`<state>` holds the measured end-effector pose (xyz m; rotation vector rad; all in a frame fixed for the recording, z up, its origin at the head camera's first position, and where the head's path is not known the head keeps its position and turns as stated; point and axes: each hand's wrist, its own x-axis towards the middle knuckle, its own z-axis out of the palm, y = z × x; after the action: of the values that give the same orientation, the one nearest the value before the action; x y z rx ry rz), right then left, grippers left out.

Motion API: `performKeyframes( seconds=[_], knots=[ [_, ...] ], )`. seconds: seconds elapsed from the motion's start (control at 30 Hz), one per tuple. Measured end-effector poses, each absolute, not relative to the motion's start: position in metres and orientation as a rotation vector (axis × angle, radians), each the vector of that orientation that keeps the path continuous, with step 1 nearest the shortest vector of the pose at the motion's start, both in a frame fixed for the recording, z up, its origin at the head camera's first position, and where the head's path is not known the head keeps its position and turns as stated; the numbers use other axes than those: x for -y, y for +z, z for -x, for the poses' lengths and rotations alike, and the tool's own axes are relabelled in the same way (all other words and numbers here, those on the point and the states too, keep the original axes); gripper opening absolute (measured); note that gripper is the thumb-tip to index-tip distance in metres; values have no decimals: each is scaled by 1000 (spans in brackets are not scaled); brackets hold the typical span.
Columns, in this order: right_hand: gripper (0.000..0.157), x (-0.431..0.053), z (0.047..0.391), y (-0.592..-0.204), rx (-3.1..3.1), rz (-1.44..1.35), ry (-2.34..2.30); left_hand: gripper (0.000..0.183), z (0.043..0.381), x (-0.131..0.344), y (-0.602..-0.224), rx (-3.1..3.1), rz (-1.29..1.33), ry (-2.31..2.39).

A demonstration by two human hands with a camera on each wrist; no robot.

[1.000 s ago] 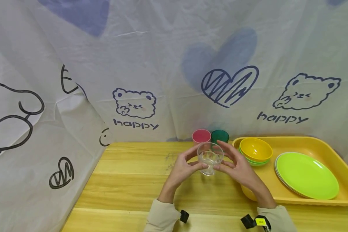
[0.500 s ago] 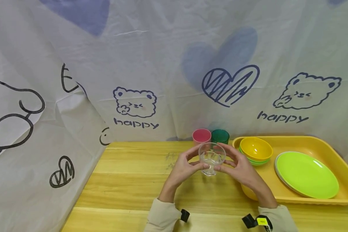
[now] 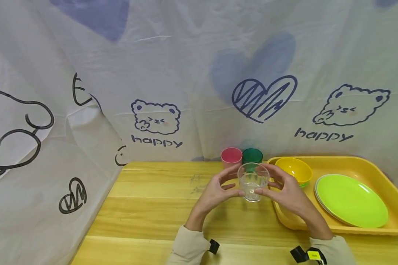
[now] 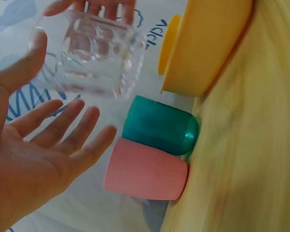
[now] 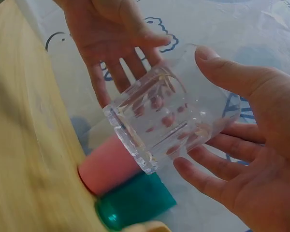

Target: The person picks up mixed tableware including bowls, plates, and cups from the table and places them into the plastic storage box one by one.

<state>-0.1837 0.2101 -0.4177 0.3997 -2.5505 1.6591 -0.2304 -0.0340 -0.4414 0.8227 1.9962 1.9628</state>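
A clear drinking glass (image 3: 253, 183) with a moulded, faceted base is held upright above the wooden table. My right hand (image 3: 292, 193) grips it from the right; in the right wrist view, the thumb is on one side of the glass and the fingers on the other. At its left is my left hand (image 3: 215, 189), with the thumb tip close to or touching the wall. In the left wrist view, the other fingers (image 4: 82, 130) of that hand are spread, apart from the glass. Behind it stand a pink cup (image 3: 231, 155) and a green cup (image 3: 252, 154), side by side.
At the right, a yellow tray (image 3: 335, 162) holds stacked bowls, a yellow bowl (image 3: 293, 170) on top, and stacked plates under a lime-green plate (image 3: 351, 200). A printed cloth (image 3: 199, 66) hangs behind the wooden table (image 3: 146, 206).
The glass and both hands have shifted slightly right in the head view. My left fingers have loosened from the glass, while the right hand keeps its hold. Cups and tray stay put.
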Motion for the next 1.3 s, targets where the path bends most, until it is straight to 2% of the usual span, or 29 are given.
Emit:
performKeyframes(
  seconds=[0.13,0.27,0.43,0.6,0.77,0.9,1.3],
  knots=[
    [75,-220,179,-413,2552,-369,1588,56,232,34,-447,-2137,-748,1972],
    [76,-233,172,-407,2586,-327,1511,51,237,36,-453,-2255,-694,1990],
    [76,-251,163,-402,2595,-290,1436,57,248,35,-454,-2413,-647,1912],
    [77,-269,153,-399,2615,-229,1396,72,263,33,-449,-2536,-601,1760],
    [84,-286,142,-397,2658,-169,1295,83,283,21,-448,-2608,-591,1671],
    [88,-296,136,-399,2688,-163,1241,89,298,15,-456,-2649,-482,1630],
    [85,-322,129,-424,2766,-76,1226,78,322,4,-484,-2589,-435,1847]
  ],
)
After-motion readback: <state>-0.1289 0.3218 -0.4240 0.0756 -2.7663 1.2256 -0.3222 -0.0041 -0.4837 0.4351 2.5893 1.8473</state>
